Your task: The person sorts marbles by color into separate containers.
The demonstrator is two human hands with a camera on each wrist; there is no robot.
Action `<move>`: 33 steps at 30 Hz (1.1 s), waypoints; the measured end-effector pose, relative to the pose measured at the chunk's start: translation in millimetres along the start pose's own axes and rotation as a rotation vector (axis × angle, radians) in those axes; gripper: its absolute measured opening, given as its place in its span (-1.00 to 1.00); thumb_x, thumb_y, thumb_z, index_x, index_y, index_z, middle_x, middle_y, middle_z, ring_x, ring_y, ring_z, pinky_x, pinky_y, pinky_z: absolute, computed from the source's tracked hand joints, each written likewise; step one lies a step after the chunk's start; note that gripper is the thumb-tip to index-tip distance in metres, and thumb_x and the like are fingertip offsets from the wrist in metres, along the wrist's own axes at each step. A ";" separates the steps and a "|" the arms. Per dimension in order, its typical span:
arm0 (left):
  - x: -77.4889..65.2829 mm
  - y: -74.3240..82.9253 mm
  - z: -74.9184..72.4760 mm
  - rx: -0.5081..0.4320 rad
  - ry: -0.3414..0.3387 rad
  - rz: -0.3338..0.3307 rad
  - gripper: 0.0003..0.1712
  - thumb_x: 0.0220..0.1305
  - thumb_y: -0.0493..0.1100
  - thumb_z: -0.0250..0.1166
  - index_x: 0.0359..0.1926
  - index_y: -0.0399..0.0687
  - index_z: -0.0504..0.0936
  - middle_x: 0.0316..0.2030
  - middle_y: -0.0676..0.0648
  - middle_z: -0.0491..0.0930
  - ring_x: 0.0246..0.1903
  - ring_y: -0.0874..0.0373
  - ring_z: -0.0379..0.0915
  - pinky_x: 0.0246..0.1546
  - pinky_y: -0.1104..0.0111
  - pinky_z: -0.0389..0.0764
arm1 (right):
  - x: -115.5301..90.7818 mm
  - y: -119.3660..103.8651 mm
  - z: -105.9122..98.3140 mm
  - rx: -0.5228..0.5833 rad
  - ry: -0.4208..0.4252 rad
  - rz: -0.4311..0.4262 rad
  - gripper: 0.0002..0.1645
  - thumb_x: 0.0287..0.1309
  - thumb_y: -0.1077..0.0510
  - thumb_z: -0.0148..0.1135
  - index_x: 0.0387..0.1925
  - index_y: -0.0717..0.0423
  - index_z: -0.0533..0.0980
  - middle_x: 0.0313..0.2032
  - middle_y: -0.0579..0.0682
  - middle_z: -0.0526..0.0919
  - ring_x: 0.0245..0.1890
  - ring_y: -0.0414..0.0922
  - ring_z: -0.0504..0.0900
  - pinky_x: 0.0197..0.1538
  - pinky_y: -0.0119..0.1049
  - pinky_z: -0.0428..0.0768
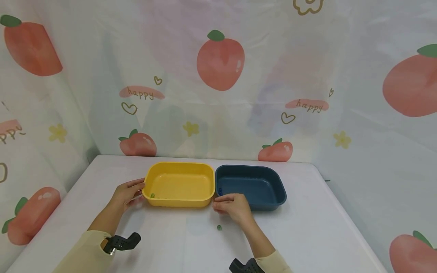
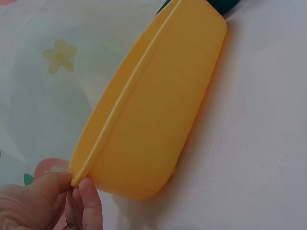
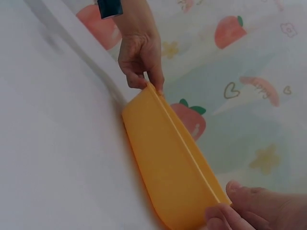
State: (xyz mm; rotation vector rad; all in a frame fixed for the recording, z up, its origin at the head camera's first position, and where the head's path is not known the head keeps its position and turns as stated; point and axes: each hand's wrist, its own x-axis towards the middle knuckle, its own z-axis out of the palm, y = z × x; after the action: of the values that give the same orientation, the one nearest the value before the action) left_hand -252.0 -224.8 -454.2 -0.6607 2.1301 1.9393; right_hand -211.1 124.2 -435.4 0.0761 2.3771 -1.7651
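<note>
A yellow plastic basin (image 1: 177, 203) with rounded corners stands on the white table. My left hand (image 1: 125, 194) pinches the rim at its left end, thumb above and fingers below, as the left wrist view also shows on the basin (image 2: 153, 105). At the basin's right front corner, my right hand (image 1: 235, 206) pinches the rim between thumb and fingers; both hands appear on it in the right wrist view. A small green piece (image 1: 152, 195) lies inside at the left front. Contents hidden behind the basin's walls cannot be seen in the wrist views.
A dark blue basin (image 1: 266, 206) stands right beside the yellow one, with a small blue piece (image 1: 220, 192) in its left part. Another small green piece (image 1: 219, 228) lies on the white table (image 1: 184, 242) in front. A printed cloth (image 1: 218, 125) hangs behind.
</note>
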 end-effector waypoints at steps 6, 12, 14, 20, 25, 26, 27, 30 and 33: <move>0.6 -1.4 0.8 0.009 0.003 0.006 -0.39 0.42 -0.06 0.20 0.39 -0.18 0.35 0.27 -0.27 0.41 -0.20 0.22 0.55 -0.17 0.40 0.70 | -4.7 7.3 -4.2 -0.026 0.009 0.023 -0.68 0.01 0.24 0.49 -0.19 0.35 0.68 -0.35 0.13 0.77 -0.35 -0.07 0.77 -0.24 -0.26 0.75; 0.7 -1.2 0.7 0.004 0.000 0.009 -0.40 0.43 -0.08 0.20 0.40 -0.18 0.34 0.27 -0.27 0.42 -0.22 0.24 0.56 -0.17 0.40 0.71 | -7.2 18.8 -9.3 -0.018 0.015 0.036 -0.68 -0.02 0.27 0.50 -0.20 0.37 0.67 -0.36 0.14 0.77 -0.35 -0.07 0.77 -0.24 -0.27 0.75; 0.7 -0.8 1.0 0.008 0.000 0.007 -0.39 0.43 -0.08 0.19 0.40 -0.18 0.34 0.29 -0.27 0.40 -0.19 0.22 0.56 -0.16 0.39 0.70 | -8.1 22.6 -10.8 -0.011 0.014 0.048 -0.68 -0.02 0.28 0.49 -0.20 0.37 0.67 -0.36 0.14 0.77 -0.34 -0.08 0.77 -0.24 -0.28 0.75; 0.1 0.7 1.8 0.021 0.014 -0.011 -0.41 0.44 -0.06 0.18 0.41 -0.14 0.34 0.33 -0.26 0.36 -0.08 0.12 0.53 -0.17 0.42 0.70 | -10.9 36.5 -12.5 0.002 -0.006 0.018 -0.66 -0.02 0.31 0.48 -0.18 0.43 0.65 -0.36 0.16 0.77 -0.36 -0.10 0.77 -0.24 -0.31 0.74; 0.0 0.7 1.0 0.014 0.008 -0.005 -0.40 0.44 -0.07 0.18 0.41 -0.16 0.33 0.34 -0.29 0.34 -0.05 0.09 0.53 -0.17 0.41 0.70 | -13.1 46.5 -10.2 -0.011 -0.010 -0.001 -0.65 -0.03 0.30 0.49 -0.18 0.42 0.65 -0.36 0.16 0.77 -0.37 -0.12 0.76 -0.27 -0.33 0.73; 0.0 0.8 0.8 0.013 0.006 -0.005 -0.40 0.44 -0.06 0.18 0.41 -0.16 0.34 0.34 -0.29 0.34 -0.05 0.10 0.53 -0.17 0.41 0.70 | -13.4 48.0 -9.6 -0.014 -0.007 -0.001 -0.65 -0.04 0.30 0.49 -0.18 0.41 0.66 -0.37 0.15 0.77 -0.37 -0.12 0.76 -0.28 -0.34 0.73; 0.0 0.8 0.8 0.013 0.005 -0.005 -0.40 0.43 -0.06 0.19 0.41 -0.16 0.34 0.34 -0.29 0.34 -0.06 0.10 0.54 -0.17 0.41 0.70 | -13.6 49.4 -9.0 -0.012 -0.007 0.001 -0.66 -0.04 0.30 0.49 -0.19 0.42 0.66 -0.37 0.16 0.77 -0.37 -0.12 0.76 -0.28 -0.33 0.73; 0.4 0.5 0.5 0.011 0.005 -0.004 -0.40 0.43 -0.07 0.19 0.40 -0.16 0.34 0.33 -0.29 0.35 -0.11 0.14 0.55 -0.17 0.41 0.71 | -13.6 53.5 -7.4 -0.012 -0.003 0.001 -0.67 -0.06 0.31 0.50 -0.21 0.41 0.66 -0.38 0.16 0.77 -0.38 -0.12 0.77 -0.29 -0.33 0.73; 0.5 0.2 0.2 0.008 0.005 -0.003 -0.40 0.42 -0.08 0.20 0.40 -0.17 0.35 0.32 -0.29 0.37 -0.16 0.18 0.56 -0.19 0.41 0.71 | -13.4 56.8 -5.6 -0.034 0.000 -0.005 -0.68 -0.09 0.30 0.52 -0.25 0.39 0.67 -0.40 0.15 0.77 -0.38 -0.13 0.76 -0.29 -0.35 0.72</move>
State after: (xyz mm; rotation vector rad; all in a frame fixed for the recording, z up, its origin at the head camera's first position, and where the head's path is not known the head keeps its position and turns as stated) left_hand -252.5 -224.8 -454.3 -0.6676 2.1378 1.9287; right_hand -190.2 147.1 -485.1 0.0656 2.4086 -1.7257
